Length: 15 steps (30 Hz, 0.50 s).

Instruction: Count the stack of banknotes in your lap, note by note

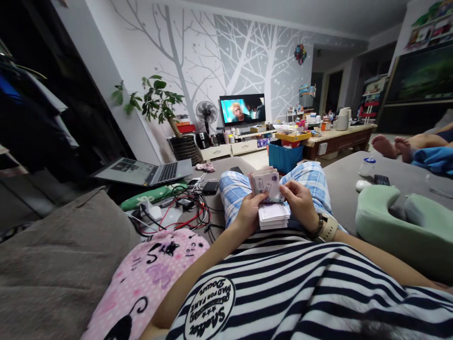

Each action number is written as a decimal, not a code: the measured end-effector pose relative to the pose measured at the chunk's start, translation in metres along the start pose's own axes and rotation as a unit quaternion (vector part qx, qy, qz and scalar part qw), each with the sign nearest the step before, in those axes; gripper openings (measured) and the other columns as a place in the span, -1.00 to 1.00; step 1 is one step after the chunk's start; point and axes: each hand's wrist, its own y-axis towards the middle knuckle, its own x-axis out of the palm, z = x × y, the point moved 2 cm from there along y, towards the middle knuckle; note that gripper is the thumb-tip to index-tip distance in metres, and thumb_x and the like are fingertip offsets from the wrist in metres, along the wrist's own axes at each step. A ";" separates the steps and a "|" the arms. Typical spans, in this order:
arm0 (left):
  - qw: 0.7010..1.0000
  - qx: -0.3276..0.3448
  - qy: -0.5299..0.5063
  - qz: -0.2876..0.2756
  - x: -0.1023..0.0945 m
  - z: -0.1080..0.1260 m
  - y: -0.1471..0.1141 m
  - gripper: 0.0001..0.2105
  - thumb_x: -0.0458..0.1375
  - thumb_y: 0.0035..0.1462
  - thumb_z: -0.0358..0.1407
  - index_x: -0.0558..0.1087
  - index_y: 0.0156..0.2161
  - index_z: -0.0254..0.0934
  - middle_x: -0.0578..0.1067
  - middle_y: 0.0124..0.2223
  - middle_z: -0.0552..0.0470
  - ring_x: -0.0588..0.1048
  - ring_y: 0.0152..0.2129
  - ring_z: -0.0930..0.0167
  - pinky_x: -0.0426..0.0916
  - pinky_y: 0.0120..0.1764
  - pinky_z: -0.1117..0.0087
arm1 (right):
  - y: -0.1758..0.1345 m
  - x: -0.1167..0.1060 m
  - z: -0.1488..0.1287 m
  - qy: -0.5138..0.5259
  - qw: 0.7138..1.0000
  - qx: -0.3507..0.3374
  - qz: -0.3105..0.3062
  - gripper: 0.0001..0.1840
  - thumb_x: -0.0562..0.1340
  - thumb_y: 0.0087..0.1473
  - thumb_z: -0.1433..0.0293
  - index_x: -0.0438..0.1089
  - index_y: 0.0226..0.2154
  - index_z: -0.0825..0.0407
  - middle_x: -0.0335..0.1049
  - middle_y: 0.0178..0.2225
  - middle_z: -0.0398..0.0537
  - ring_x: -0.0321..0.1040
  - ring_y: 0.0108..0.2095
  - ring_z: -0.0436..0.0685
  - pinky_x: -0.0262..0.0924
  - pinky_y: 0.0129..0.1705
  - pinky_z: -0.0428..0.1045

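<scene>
A fanned wad of banknotes (266,183), pinkish purple with a figure 5 showing, stands tilted above my lap. My left hand (249,210) is closed round its lower left side, thumb across the front. At the right edge, my right hand (300,202) pinches a note between thumb and fingers. Just beneath lies a thick pile of pale paper slips (273,216), perhaps more notes, resting near my waist. Blue plaid trousers (233,189) cover my legs. A beige watch (328,227) and a dark bracelet sit on my right wrist.
To the left are an open laptop (148,172), tangled cables (193,208) and a pink blanket (152,278). A green neck pillow (375,212) and a white mouse (363,185) lie at right. Another person's bare feet (385,145) rest beyond them. Ahead stands a blue box (285,158).
</scene>
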 end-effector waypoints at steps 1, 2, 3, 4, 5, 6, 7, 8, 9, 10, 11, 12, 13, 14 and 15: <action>1.000 -0.002 0.000 0.003 0.000 0.000 0.000 -0.81 0.27 -0.03 -0.48 0.59 -0.24 -0.42 0.68 -0.28 -0.15 0.64 -0.18 0.16 0.51 -0.02 0.17 | 0.000 0.000 0.000 -0.002 1.000 -0.001 0.001 -0.64 0.26 0.16 0.11 0.31 -0.51 -0.01 0.28 -0.61 -0.21 0.19 -0.55 0.03 0.07 -0.46 -0.03; 1.000 -0.004 -0.001 0.007 0.001 0.001 0.000 -0.81 0.26 -0.01 -0.47 0.59 -0.22 -0.42 0.68 -0.27 -0.15 0.64 -0.18 0.16 0.50 -0.01 0.17 | 0.000 0.000 0.000 -0.003 1.000 -0.003 0.003 -0.64 0.26 0.16 0.12 0.31 -0.52 -0.01 0.27 -0.60 -0.21 0.18 -0.55 0.03 0.07 -0.46 -0.03; 1.000 -0.007 -0.002 0.010 0.002 0.001 0.000 -0.81 0.25 0.01 -0.46 0.59 -0.21 -0.42 0.68 -0.26 -0.15 0.64 -0.17 0.16 0.50 0.00 0.16 | 0.000 0.000 -0.001 -0.005 1.000 -0.006 0.005 -0.64 0.26 0.16 0.12 0.30 -0.52 -0.01 0.26 -0.60 -0.21 0.17 -0.55 0.03 0.06 -0.46 -0.03; 1.000 -0.011 -0.005 0.012 0.002 0.001 0.000 -0.81 0.24 0.05 -0.44 0.59 -0.19 -0.42 0.68 -0.25 -0.16 0.64 -0.17 0.16 0.50 0.00 0.16 | 0.000 0.000 -0.001 -0.008 1.000 -0.010 0.009 -0.64 0.26 0.16 0.13 0.30 -0.53 -0.01 0.26 -0.60 -0.21 0.16 -0.54 0.03 0.06 -0.45 -0.03; 1.000 -0.014 -0.009 0.012 0.003 0.001 0.001 -0.80 0.22 0.08 -0.43 0.59 -0.17 -0.43 0.68 -0.25 -0.16 0.64 -0.16 0.16 0.50 0.00 0.16 | -0.001 0.000 -0.002 -0.011 1.000 -0.014 0.012 -0.64 0.26 0.16 0.13 0.29 -0.53 -0.02 0.24 -0.60 -0.22 0.15 -0.54 0.03 0.06 -0.45 -0.03; 1.000 -0.019 -0.013 0.011 0.003 0.001 0.001 -0.79 0.21 0.11 -0.41 0.59 -0.15 -0.43 0.68 -0.24 -0.16 0.64 -0.16 0.17 0.50 0.00 0.16 | -0.001 0.000 -0.003 -0.013 1.000 -0.018 0.014 -0.63 0.26 0.16 0.13 0.28 -0.54 -0.02 0.23 -0.60 -0.22 0.14 -0.54 0.03 0.06 -0.44 -0.03; 1.000 -0.024 -0.018 0.010 0.004 0.001 0.001 -0.77 0.19 0.14 -0.39 0.59 -0.12 -0.42 0.68 -0.23 -0.15 0.64 -0.16 0.17 0.50 0.00 0.16 | -0.002 0.000 -0.004 -0.014 1.000 -0.022 0.016 -0.63 0.26 0.16 0.14 0.27 -0.54 -0.02 0.22 -0.60 -0.22 0.12 -0.54 0.03 0.05 -0.44 -0.03; 0.999 -0.030 -0.023 0.007 0.004 0.001 0.002 -0.75 0.17 0.16 -0.37 0.59 -0.10 -0.42 0.68 -0.23 -0.15 0.64 -0.17 0.17 0.50 -0.01 0.16 | -0.003 0.000 -0.006 -0.014 0.999 -0.027 0.015 -0.63 0.27 0.17 0.14 0.27 -0.54 -0.02 0.20 -0.60 -0.23 0.11 -0.54 0.02 0.04 -0.44 -0.03; 0.999 -0.035 -0.028 0.005 0.005 0.001 0.002 -0.74 0.16 0.18 -0.36 0.58 -0.08 -0.42 0.68 -0.23 -0.14 0.64 -0.18 0.18 0.50 -0.01 0.17 | -0.003 0.000 -0.007 -0.014 0.999 -0.032 0.012 -0.64 0.26 0.17 0.15 0.27 -0.54 -0.02 0.19 -0.60 -0.23 0.10 -0.53 0.03 0.04 -0.44 -0.03; 0.999 -0.040 -0.032 0.001 0.005 0.001 0.002 -0.73 0.15 0.19 -0.35 0.58 -0.07 -0.41 0.68 -0.23 -0.13 0.64 -0.19 0.18 0.50 -0.02 0.17 | -0.004 0.000 -0.009 -0.015 0.999 -0.038 0.008 -0.65 0.26 0.18 0.16 0.28 -0.53 -0.02 0.18 -0.60 -0.23 0.09 -0.53 0.03 0.03 -0.44 -0.03; 0.998 -0.043 -0.035 -0.003 0.005 0.002 0.002 -0.73 0.14 0.19 -0.34 0.58 -0.06 -0.41 0.68 -0.24 -0.13 0.64 -0.20 0.19 0.51 -0.04 0.18 | -0.005 0.000 -0.010 -0.017 0.999 -0.045 0.002 -0.66 0.26 0.18 0.17 0.28 -0.52 -0.02 0.17 -0.59 -0.23 0.08 -0.52 0.03 0.03 -0.43 -0.02; 0.998 -0.044 -0.037 -0.007 0.005 0.002 0.002 -0.72 0.14 0.19 -0.33 0.58 -0.07 -0.41 0.68 -0.25 -0.12 0.64 -0.21 0.19 0.51 -0.05 0.19 | -0.006 0.000 -0.012 -0.019 0.998 -0.052 -0.003 -0.67 0.25 0.19 0.18 0.29 -0.51 -0.02 0.17 -0.59 -0.23 0.08 -0.51 0.03 0.03 -0.43 -0.02; 0.998 -0.043 -0.038 -0.011 0.004 0.002 0.002 -0.73 0.14 0.19 -0.33 0.58 -0.07 -0.41 0.68 -0.26 -0.11 0.64 -0.23 0.19 0.51 -0.06 0.19 | -0.007 0.000 -0.013 -0.021 0.998 -0.060 -0.009 -0.68 0.25 0.20 0.19 0.30 -0.51 -0.02 0.18 -0.58 -0.23 0.09 -0.51 0.03 0.04 -0.42 -0.02; 0.998 -0.041 -0.037 -0.014 0.004 0.003 0.002 -0.73 0.15 0.18 -0.32 0.58 -0.09 -0.41 0.68 -0.27 -0.11 0.64 -0.24 0.20 0.51 -0.08 0.20 | -0.008 0.000 -0.014 -0.022 0.997 -0.067 -0.015 -0.69 0.25 0.21 0.21 0.31 -0.50 -0.02 0.18 -0.57 -0.22 0.09 -0.50 0.03 0.04 -0.42 -0.02; 0.998 -0.039 -0.035 -0.016 0.003 0.003 0.002 -0.74 0.16 0.17 -0.31 0.58 -0.10 -0.40 0.67 -0.28 -0.10 0.64 -0.25 0.20 0.51 -0.09 0.21 | -0.008 0.000 -0.015 -0.021 0.997 -0.073 -0.020 -0.70 0.24 0.22 0.22 0.32 -0.49 -0.02 0.19 -0.56 -0.22 0.09 -0.50 0.03 0.04 -0.42 -0.02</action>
